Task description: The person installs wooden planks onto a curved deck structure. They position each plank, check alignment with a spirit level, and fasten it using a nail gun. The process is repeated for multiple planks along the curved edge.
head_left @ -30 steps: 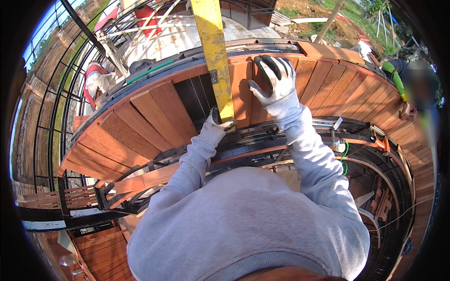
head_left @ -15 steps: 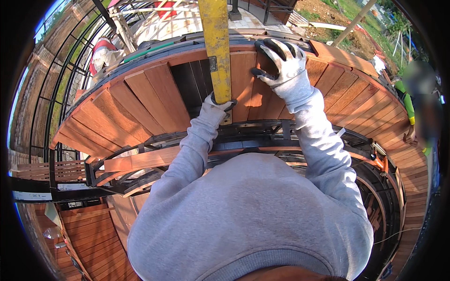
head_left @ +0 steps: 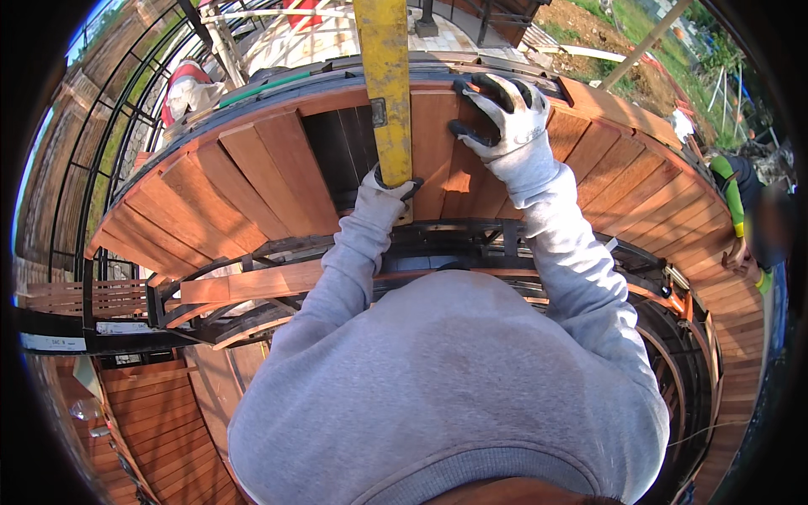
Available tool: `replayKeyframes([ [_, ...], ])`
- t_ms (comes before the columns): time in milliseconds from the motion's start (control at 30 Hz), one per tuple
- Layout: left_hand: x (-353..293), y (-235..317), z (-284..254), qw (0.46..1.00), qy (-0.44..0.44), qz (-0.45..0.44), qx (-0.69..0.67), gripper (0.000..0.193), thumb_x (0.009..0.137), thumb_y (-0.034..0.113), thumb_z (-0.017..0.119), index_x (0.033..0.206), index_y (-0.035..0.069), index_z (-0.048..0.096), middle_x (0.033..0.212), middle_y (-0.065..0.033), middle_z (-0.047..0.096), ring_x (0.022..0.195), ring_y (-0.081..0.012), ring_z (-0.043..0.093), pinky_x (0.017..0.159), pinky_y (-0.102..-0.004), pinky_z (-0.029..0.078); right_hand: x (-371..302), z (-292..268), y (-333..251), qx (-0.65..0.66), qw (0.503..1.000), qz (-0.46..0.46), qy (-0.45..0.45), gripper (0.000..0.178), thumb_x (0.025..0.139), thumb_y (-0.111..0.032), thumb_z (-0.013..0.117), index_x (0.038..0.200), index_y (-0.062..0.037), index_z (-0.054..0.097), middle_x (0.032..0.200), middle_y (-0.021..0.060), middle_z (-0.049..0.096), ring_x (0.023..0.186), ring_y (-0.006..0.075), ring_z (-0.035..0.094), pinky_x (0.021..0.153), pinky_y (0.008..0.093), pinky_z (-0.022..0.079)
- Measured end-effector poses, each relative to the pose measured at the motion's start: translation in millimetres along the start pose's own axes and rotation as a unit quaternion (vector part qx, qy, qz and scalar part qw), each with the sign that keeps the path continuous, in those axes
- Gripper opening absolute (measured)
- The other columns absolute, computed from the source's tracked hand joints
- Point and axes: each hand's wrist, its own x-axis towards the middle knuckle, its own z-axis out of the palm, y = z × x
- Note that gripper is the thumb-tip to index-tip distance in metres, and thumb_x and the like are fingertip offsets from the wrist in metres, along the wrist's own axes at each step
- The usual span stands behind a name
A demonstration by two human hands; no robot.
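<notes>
A worn yellow spirit level (head_left: 385,63) lies lengthwise along the curved row of reddish wooden planks, its far end running out past the top edge. My left hand (head_left: 385,194), in a white and dark work glove, is closed around its near end. Right beside the level's left edge, a gap in the planks bares the black frame (head_left: 337,156). My right hand (head_left: 509,118), gloved the same way, touches the planks near their outer edge, its fingers curved and apart with nothing in them. Under it is a plank (head_left: 474,172) partly in shadow; a neighbouring plank (head_left: 433,143) borders the level.
Black curved metal framing (head_left: 446,240) runs between my body and the planks. A loose board (head_left: 252,286) lies across it at left. An orange-handled tool (head_left: 677,301) is at right. Another person's hand (head_left: 736,254) rests by the planks at far right.
Both hands and the level keep nearly the same places. The view shifts slightly, and the other person at far right has leaned a little.
</notes>
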Motion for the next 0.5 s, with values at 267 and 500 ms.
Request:
replayKeyframes([
  [267,-2.2,-1.0,3.9,0.998,0.009,0.055,0.017,0.036,0.085,0.0,0.079,0.118,-0.001,0.066,0.102,-0.0061,0.073,0.089,-0.0133,0.069,0.08,-0.0277,0.057,5.9,-7.7,2.5,-0.011,0.999,0.004,-0.053,0.055,0.079,-0.043,0.08,0.131,-0.0288,0.068,0.135,0.0015,0.06,0.126,0.0296,0.052,0.103,0.0514,0.038],
  [500,4.8,-16.9,-2.1,0.999,-0.001,0.047,0.015,0.049,0.083,0.015,0.086,0.124,0.001,0.064,0.105,-0.0074,0.073,0.09,-0.0146,0.068,0.077,-0.0283,0.057,1.1,-1.6,0.1,-0.009,1.0,-0.006,-0.007,0.055,0.078,-0.04,0.082,0.13,-0.0281,0.069,0.135,0.0015,0.059,0.126,0.0299,0.051,0.103,0.0507,0.039],
])
